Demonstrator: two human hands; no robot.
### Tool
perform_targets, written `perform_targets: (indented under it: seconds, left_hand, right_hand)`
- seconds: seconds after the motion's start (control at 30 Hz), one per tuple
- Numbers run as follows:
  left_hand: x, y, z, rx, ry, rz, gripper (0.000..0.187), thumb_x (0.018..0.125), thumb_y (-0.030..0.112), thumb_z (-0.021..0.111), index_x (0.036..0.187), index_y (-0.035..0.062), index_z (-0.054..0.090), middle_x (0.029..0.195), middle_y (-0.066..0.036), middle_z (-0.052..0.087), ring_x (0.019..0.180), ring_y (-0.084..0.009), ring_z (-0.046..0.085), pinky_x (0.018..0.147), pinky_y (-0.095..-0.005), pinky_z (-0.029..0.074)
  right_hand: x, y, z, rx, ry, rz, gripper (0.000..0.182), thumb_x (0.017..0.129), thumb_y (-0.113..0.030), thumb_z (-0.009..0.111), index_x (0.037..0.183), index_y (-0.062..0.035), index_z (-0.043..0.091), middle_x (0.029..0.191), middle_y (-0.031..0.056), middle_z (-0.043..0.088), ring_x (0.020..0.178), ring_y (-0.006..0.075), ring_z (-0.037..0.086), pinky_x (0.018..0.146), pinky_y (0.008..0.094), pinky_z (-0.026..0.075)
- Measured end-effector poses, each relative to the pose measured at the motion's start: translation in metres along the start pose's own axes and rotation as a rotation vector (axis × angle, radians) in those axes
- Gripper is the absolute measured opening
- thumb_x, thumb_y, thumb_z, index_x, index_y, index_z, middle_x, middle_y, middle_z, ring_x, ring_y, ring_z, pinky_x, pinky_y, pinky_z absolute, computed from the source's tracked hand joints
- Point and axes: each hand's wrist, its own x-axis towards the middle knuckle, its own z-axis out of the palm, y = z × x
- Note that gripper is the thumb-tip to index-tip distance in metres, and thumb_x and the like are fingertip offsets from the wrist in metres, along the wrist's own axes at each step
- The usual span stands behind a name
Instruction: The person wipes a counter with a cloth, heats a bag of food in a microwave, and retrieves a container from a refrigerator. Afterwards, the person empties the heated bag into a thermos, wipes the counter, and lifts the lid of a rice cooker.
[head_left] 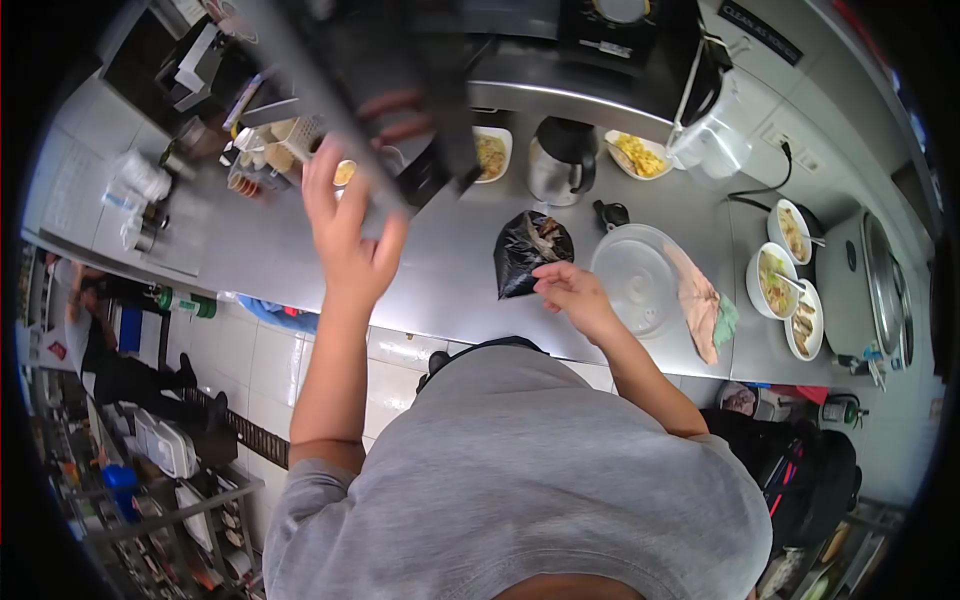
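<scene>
My left hand (350,215) is raised at the edge of a dark appliance door (395,120), which looks like a microwave door swung open. Its fingers are stretched and spread against the edge, and the glass mirrors some of them. A knotted black plastic bag (520,262) sits on the steel counter (440,285) before me. Just right of the bag, my right hand (578,300) hovers with loosely bent fingers, nothing visible in them, its fingertips overlapping the bag's edge. Beyond the bag stands a steel jug with a black lid (560,165).
A clear round lid (635,275) lies beside a pink cloth (695,300). White bowls of food (772,280) stand at the right, near a large rice cooker (865,285). The microwave (615,45) is on a raised shelf. Another person (115,350) is at far left.
</scene>
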Motion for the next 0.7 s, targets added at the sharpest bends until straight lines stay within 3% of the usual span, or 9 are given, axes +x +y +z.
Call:
perform_targets:
  seconds: [0.07, 0.17, 0.2, 0.27, 0.37, 0.4, 0.5, 0.6, 0.7]
  left_hand:
    - [0.029, 0.011, 0.013, 0.043, -0.061, 0.032, 0.054, 0.074, 0.029, 0.067, 0.125, 0.0142, 0.056, 0.14, -0.011, 0.038, 0.129, -0.0336, 0.034, 0.104, -0.0579, 0.016]
    - [0.065, 0.011, 0.037, 0.097, -0.086, 0.102, 0.054, 0.077, 0.035, 0.065, 0.127, 0.0166, 0.054, 0.143, -0.009, 0.035, 0.131, -0.0321, 0.031, 0.103, -0.0613, 0.013]
    - [0.073, 0.006, 0.046, 0.111, -0.078, 0.118, 0.055, 0.08, 0.037, 0.063, 0.13, 0.0174, 0.05, 0.143, -0.009, 0.034, 0.132, -0.0309, 0.03, 0.105, -0.0591, 0.011]
    - [0.086, 0.01, 0.058, 0.135, -0.061, 0.136, 0.055, 0.084, 0.037, 0.06, 0.133, 0.0172, 0.046, 0.143, -0.009, 0.035, 0.133, -0.0289, 0.03, 0.106, -0.0573, 0.011]
    - [0.103, 0.021, 0.054, 0.202, -0.252, -0.022, 0.066, 0.089, 0.045, 0.048, 0.141, 0.0073, 0.031, 0.15, -0.015, 0.02, 0.139, -0.0342, 0.013, 0.109, -0.0572, 0.006]
    - [0.105, 0.023, 0.057, 0.207, -0.228, -0.019, 0.066, 0.085, 0.036, 0.057, 0.139, 0.0059, 0.033, 0.15, -0.014, 0.019, 0.139, -0.0339, 0.015, 0.109, -0.0567, 0.006]
    - [0.107, 0.025, 0.054, 0.212, -0.276, -0.058, 0.067, 0.086, 0.041, 0.054, 0.14, 0.0067, 0.032, 0.15, -0.014, 0.019, 0.139, -0.0339, 0.014, 0.108, -0.0578, 0.006]
    - [0.1, 0.016, 0.053, 0.05, -0.078, 0.106, 0.045, 0.083, 0.029, 0.063, 0.125, 0.0149, 0.053, 0.135, -0.01, 0.045, 0.126, -0.0275, 0.04, 0.105, -0.0515, 0.024]
    - [0.06, 0.009, 0.043, -0.287, -0.073, 0.073, 0.036, 0.079, 0.024, 0.067, 0.113, 0.0122, 0.062, 0.12, -0.009, 0.057, 0.113, -0.0285, 0.051, 0.098, -0.0425, 0.036]
  right_hand:
    - [0.001, 0.013, 0.005, -0.263, 0.009, -0.02, 0.028, 0.078, -0.004, 0.061, 0.106, -0.0039, 0.061, 0.094, 0.0073, 0.062, 0.075, 0.0128, 0.059, 0.069, 0.0265, 0.048]
    - [0.012, 0.034, 0.02, -0.585, 0.008, -0.295, 0.029, 0.075, -0.008, 0.061, 0.104, -0.0085, 0.062, 0.099, 0.0098, 0.061, 0.085, 0.0244, 0.062, 0.074, 0.0356, 0.049]
    - [0.012, 0.031, 0.026, -0.753, -0.007, -0.29, 0.027, 0.075, -0.007, 0.058, 0.101, -0.0083, 0.063, 0.098, 0.011, 0.059, 0.096, 0.0271, 0.057, 0.079, 0.0382, 0.046]
    - [0.023, 0.039, 0.034, -1.035, -0.041, -0.45, 0.024, 0.077, -0.008, 0.055, 0.099, -0.0083, 0.063, 0.094, 0.01, 0.058, 0.097, 0.0259, 0.054, 0.08, 0.0375, 0.044]
    - [0.037, 0.05, 0.043, -1.238, -0.102, -0.589, 0.025, 0.075, -0.007, 0.054, 0.098, -0.009, 0.064, 0.094, 0.0084, 0.056, 0.097, 0.0253, 0.051, 0.083, 0.037, 0.039]
    - [0.041, 0.053, 0.044, -1.269, -0.125, -0.618, 0.026, 0.074, -0.006, 0.055, 0.098, -0.0093, 0.065, 0.094, 0.0079, 0.055, 0.096, 0.0252, 0.05, 0.084, 0.037, 0.038]
    - [0.055, 0.053, 0.042, -1.381, -0.277, -0.656, 0.018, 0.073, -0.007, 0.055, 0.088, -0.0091, 0.065, 0.093, 0.0055, 0.055, 0.092, 0.0249, 0.05, 0.085, 0.0373, 0.036]
    - [0.069, 0.042, 0.029, -1.207, -0.081, -0.732, 0.007, 0.076, -0.009, 0.056, 0.079, -0.0077, 0.063, 0.089, 0.0044, 0.057, 0.089, 0.0256, 0.053, 0.082, 0.0378, 0.038]
    - [0.081, -0.008, 0.009, -0.884, 0.234, -0.811, 0.006, 0.077, -0.009, 0.06, 0.077, -0.0036, 0.062, 0.083, 0.0061, 0.059, 0.082, 0.0273, 0.056, 0.076, 0.0364, 0.042]
